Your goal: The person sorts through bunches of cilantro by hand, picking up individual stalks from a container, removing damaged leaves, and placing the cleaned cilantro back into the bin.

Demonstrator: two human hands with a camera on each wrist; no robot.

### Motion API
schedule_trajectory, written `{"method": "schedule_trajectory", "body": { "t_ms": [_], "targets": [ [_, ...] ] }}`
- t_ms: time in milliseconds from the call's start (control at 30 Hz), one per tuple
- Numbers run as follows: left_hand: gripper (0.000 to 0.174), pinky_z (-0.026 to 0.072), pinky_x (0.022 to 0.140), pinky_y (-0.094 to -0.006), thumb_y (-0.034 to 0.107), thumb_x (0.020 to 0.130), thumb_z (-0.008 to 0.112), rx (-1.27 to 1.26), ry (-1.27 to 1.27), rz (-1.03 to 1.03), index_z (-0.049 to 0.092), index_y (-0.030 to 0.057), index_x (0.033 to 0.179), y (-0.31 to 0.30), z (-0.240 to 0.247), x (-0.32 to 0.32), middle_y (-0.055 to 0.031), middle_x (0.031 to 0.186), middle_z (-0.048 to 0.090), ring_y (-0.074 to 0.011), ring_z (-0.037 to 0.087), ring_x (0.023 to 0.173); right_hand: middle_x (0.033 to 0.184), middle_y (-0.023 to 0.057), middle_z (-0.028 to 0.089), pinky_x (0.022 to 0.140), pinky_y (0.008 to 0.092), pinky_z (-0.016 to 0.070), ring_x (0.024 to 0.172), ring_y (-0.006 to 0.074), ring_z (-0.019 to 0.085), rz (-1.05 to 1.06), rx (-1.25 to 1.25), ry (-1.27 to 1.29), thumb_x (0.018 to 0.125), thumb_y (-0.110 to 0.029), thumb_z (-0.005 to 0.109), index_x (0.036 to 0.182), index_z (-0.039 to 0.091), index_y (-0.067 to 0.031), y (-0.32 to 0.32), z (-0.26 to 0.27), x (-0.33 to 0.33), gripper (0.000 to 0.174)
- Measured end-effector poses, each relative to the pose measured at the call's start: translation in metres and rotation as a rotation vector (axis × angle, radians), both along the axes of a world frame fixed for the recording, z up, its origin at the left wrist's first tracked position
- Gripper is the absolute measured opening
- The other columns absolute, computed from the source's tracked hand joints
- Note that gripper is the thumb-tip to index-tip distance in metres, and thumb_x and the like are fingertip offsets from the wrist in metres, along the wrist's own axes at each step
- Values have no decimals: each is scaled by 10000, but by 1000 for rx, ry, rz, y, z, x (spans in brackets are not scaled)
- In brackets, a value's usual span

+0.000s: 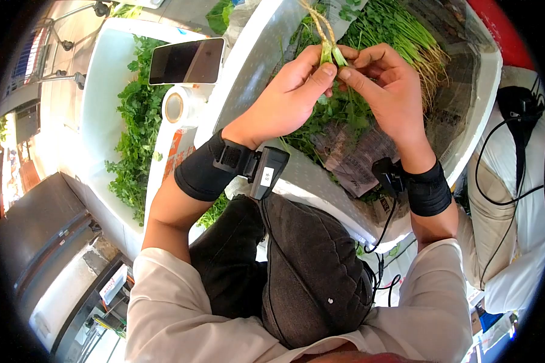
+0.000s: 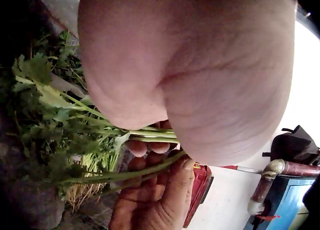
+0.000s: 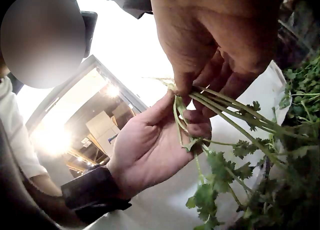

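Observation:
Above a white foam box (image 1: 490, 78), both hands meet at the root end of a few coriander plants (image 1: 326, 53). My left hand (image 1: 284, 100) pinches the pale stem bases between thumb and fingers, with the tan roots pointing away from me. Close beside it, my right hand (image 1: 396, 91) pinches a stem at the same base. In the right wrist view, green stems (image 3: 235, 112) run out past the fingers to leaves (image 3: 212, 190) hanging below. The left wrist view shows one stem (image 2: 125, 176) lying across the right fingers.
Inside the foam box lie a pile of rooted coriander (image 1: 406, 39) and printed newspaper (image 1: 351, 157). To the left, another white box (image 1: 97, 121) holds leafy greens (image 1: 133, 115). A phone (image 1: 188, 60) and a tape roll (image 1: 178, 107) lie between the boxes. Another person's leg (image 1: 490, 242) is at right.

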State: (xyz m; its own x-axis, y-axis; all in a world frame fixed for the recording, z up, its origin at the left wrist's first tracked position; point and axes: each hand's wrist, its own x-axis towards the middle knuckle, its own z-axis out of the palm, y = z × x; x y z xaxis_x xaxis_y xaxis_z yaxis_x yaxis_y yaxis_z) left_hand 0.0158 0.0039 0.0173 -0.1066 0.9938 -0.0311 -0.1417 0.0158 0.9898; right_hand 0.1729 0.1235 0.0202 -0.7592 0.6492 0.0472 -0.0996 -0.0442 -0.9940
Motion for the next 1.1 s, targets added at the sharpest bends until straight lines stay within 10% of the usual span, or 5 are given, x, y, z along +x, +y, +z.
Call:
{"method": "schedule_trajectory", "body": {
  "t_ms": [167, 467, 700, 1100],
  "targets": [
    [320, 461, 973, -288, 226, 1131, 411, 21, 144, 100, 560, 42, 1347, 2, -8, -3, -46, 1213, 623, -126, 568, 1086, 1036, 61, 735, 811, 254, 559, 882, 82, 666, 63, 122, -82, 949, -8, 720, 1057, 643, 12, 1, 0, 1, 135],
    [218, 412, 1127, -463, 227, 1134, 383, 86, -517, 419, 541, 100, 1211, 7, -18, -12, -151, 1327, 622, -322, 573, 1286, 1035, 51, 742, 832, 267, 545, 946, 110, 692, -95, 172, -125, 1026, -95, 626, 1140, 676, 1, 9, -4, 0, 158],
    [225, 401, 1150, -478, 266, 1133, 382, 121, -646, 347, 534, 124, 1220, 8, -17, -12, -148, 1313, 628, -338, 572, 1284, 1038, 174, 743, 843, 389, 560, 948, 286, 736, 136, 467, -292, 883, -137, 760, 1155, 663, -17, -4, -6, 0, 313],
    [234, 412, 1138, -511, 295, 1134, 361, 68, -645, 325, 475, 166, 1293, 5, -13, -11, -142, 1317, 604, -348, 577, 1272, 863, 84, 708, 684, 309, 540, 709, 163, 665, 185, 295, -386, 886, -103, 748, 1177, 671, -50, -4, 0, 1, 306]
  ]
}}
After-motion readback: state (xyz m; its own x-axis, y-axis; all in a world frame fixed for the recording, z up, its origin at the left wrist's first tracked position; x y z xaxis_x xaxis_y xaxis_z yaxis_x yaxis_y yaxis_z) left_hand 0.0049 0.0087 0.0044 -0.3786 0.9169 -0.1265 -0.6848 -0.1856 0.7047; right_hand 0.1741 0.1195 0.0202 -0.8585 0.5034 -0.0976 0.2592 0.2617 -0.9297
